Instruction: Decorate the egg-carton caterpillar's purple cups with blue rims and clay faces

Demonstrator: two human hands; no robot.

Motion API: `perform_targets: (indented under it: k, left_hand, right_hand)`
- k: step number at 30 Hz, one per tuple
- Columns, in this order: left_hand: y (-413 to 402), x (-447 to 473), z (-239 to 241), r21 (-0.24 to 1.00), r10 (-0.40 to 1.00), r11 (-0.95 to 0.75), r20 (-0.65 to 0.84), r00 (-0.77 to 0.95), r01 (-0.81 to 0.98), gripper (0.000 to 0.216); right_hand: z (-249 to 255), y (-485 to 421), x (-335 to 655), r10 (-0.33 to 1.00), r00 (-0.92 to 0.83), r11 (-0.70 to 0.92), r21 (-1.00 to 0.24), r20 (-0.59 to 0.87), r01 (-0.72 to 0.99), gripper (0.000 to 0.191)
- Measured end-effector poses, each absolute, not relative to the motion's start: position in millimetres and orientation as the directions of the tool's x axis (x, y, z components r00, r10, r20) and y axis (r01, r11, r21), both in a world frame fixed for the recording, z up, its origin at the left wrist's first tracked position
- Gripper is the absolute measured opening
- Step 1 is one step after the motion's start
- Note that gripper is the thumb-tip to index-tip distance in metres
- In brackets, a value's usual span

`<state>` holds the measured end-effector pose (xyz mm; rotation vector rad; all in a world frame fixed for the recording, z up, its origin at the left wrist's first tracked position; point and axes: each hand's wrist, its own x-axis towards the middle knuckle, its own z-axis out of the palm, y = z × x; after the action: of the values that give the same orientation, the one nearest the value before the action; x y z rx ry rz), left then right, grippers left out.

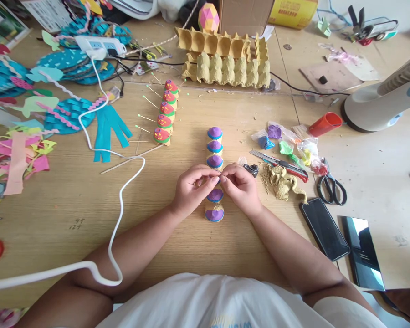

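Observation:
A strip of egg-carton cups (214, 214), topped with purple clay and edged in blue, runs away from me along the table's middle. Over its middle cups my left hand (196, 184) and my right hand (239, 187) meet, fingertips together. Both are closed in a pinch; a tiny dark bit seems to be between them, too small to name. The cup beneath my fingers is mostly hidden. Just right of my right hand lies a small bag of black clay (251, 169). A second strip of cups (164, 120), red and green with faces and cotton swabs, stands farther left.
Right of me are torn carton scraps (280, 182), a utility knife (283, 165), scissors (332, 187), bagged coloured clay (287, 148), a red cup (325, 124) and two phones (324, 228). A white cable (121, 200) crosses the left side. Egg cartons (232, 70) stand at the back.

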<state>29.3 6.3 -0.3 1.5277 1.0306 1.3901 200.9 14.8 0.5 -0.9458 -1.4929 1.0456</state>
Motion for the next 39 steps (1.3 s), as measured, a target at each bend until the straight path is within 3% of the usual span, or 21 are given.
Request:
perform_targets:
  k: [39]
  left_hand:
    - [7.0,30.1,-2.1,0.966,0.965,-0.26,0.26,0.035,-0.011,0.01]
  right_hand:
    - [-2.6,13.7,201.2,0.95,-0.143,0.289,-0.955,0.276,0.075,0.013]
